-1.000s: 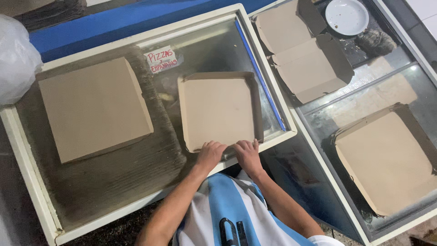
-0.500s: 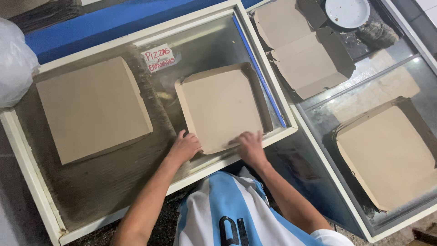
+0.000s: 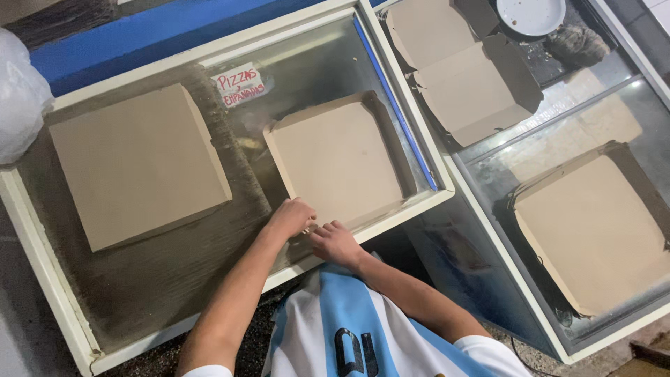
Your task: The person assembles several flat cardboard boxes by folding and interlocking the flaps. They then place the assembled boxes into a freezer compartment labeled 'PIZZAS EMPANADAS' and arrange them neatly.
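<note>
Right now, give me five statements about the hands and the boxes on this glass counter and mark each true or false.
1. Both hands, left and right, are at the near edge of the middle box. True.
2. The closed box lies left of the middle box. True.
3. The right hand holds the white plate. False: the plate sits far off at the top, untouched.
4. The middle box is full of food. False: it is empty.
5. A blue strip runs along the glass right of the middle box. True.
</note>
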